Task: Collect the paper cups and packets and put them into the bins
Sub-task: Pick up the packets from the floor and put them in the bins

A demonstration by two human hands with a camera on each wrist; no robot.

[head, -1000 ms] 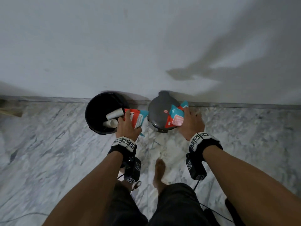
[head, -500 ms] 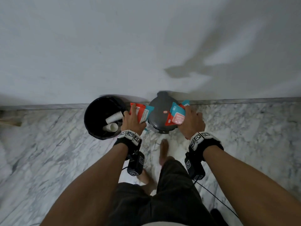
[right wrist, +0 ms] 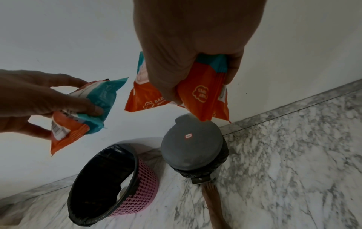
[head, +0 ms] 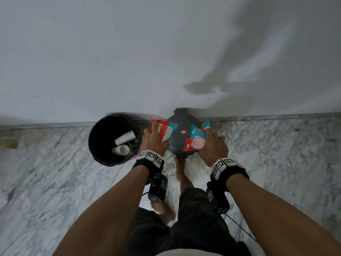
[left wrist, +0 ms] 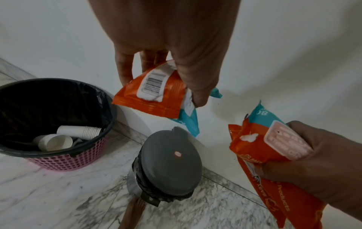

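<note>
My left hand [head: 154, 140] grips an orange and teal packet [head: 163, 131] just left of the grey pedal bin's closed lid [head: 180, 137]. My right hand [head: 212, 146] holds a second orange and teal wipes packet [head: 195, 139] over the lid's right side. In the left wrist view the first packet [left wrist: 154, 91] hangs above the lid [left wrist: 170, 162], with the second packet [left wrist: 274, 148] to the right. The open pink basket bin [head: 112, 139] with a black liner sits to the left, holding white paper cups [head: 125, 138].
Both bins stand on the marble floor [head: 55, 182] against a white wall [head: 166, 52]. A bare foot [head: 181, 169] rests at the pedal bin's base, seen in the right wrist view as a foot [right wrist: 211, 195] under the bin. A cable [head: 239, 226] trails at lower right.
I have stepped closer to the bins, with one foot coming up to the pedal bin's base. Both hands still hold their packets and have shifted toward the grey lid.
</note>
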